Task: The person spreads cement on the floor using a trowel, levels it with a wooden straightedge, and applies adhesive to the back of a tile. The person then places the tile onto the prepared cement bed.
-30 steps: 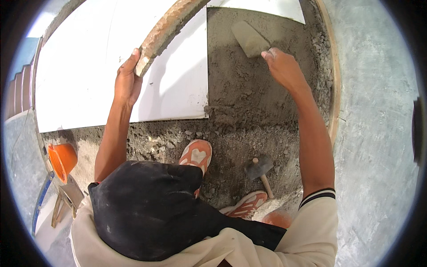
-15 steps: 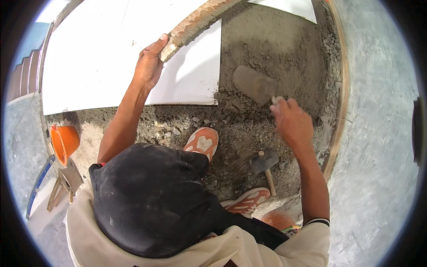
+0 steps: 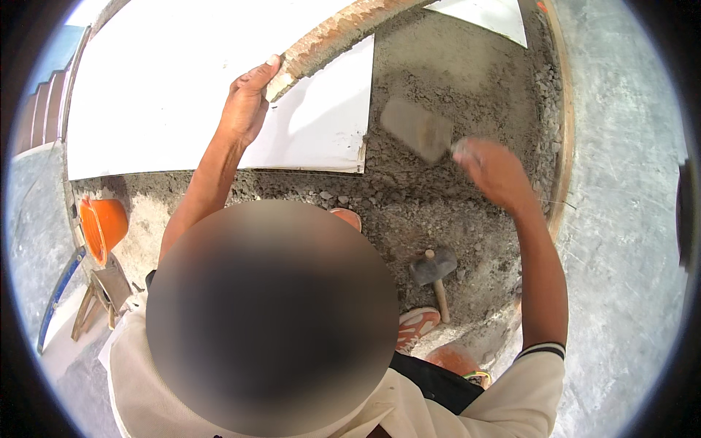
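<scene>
My left hand (image 3: 250,104) is closed round the near end of a long, mortar-stained wooden board (image 3: 321,45), which slants away to the upper right above the white floor tiles (image 3: 182,95). In my right hand (image 3: 489,169) is the handle of a trowel (image 3: 418,130), its flat blade blurred by motion and pointing left. The blade is over the grey mortar bed (image 3: 453,73), right of the tile's edge; whether it touches the mortar I cannot tell.
A rubber mallet (image 3: 434,269) lies on the rubble near my shoe (image 3: 418,326). An orange bucket (image 3: 103,225) stands at the left beside a blue curved tool (image 3: 60,301). Along the right, a wooden strip (image 3: 564,146) borders the smooth grey floor (image 3: 621,241). A white tile (image 3: 496,18) lies far back.
My right hand has moved slightly right and up with the trowel, whose blade has shifted a little. My left hand stays on the board. A rounded blur now covers the lower middle.
</scene>
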### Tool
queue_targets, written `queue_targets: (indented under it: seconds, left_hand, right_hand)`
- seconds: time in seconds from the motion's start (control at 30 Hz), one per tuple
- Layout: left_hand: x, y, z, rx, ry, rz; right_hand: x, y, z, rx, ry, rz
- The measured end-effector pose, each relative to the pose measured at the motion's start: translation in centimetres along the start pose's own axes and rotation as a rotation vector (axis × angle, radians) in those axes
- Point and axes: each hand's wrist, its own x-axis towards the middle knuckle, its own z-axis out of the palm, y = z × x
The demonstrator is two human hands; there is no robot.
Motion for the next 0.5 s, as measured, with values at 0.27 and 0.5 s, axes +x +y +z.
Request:
queue_targets:
  seconds: [0.27,0.5]
  left_hand:
    - [0.5,-0.1,-0.2,0.038,0.030,0.069]
    - [0.0,0.4,3.2,-0.043,0.003,0.067]
  right_hand:
    - [-7.2,-8.8,4.0,0.787,-0.001,0.603]
    - [-0.5,-14.8,8.8,1.255,0.043,0.596]
